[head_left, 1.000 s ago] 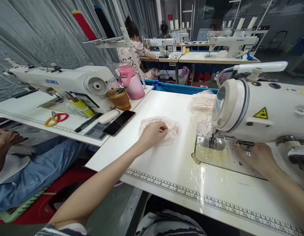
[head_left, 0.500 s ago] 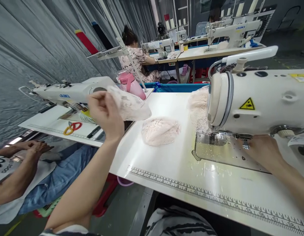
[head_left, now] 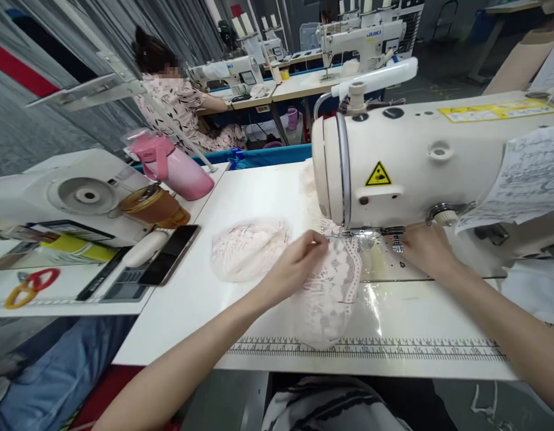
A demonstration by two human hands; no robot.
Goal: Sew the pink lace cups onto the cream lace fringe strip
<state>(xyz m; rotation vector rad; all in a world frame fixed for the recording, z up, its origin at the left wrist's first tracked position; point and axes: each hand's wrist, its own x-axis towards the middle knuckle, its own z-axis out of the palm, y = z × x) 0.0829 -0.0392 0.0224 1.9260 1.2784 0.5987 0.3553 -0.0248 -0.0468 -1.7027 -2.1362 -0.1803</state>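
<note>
head view: the left hand (head_left: 299, 261) is over the worktop (head_left: 178, 326), left of the needle area of the white sewing machine (head_left: 407, 173). its fingers are curled in, with thumb and forefinger pinched together on the upper left part of a pale pink lace piece (head_left: 333, 281). that piece lies flat from just in front of the machine's needle area down to the worktop's front edge, its lower end overlapping the printed ruler strip (head_left: 393, 348).

the right hand (head_left: 427, 248) reaches in under the machine's arm from the worktop's right side. it is partly bent, with its fingertips hidden behind the metal parts there, so i cannot tell whether it has hold of anything.

a lace pile (head_left: 247, 251) lies near the worktop's left edge, left of the left hand and apart from the lace piece. more pale fabric (head_left: 308, 179) shows at the back edge, partly covered by the machine head.

a phone (head_left: 172, 254) lies across the seam at the left edge. on the neighbouring worktop, an amber cup (head_left: 155, 206) is near its right edge, a pink jug (head_left: 180, 170) near its back right corner, and red and yellow scissors (head_left: 43, 279) near its front edge.
</note>
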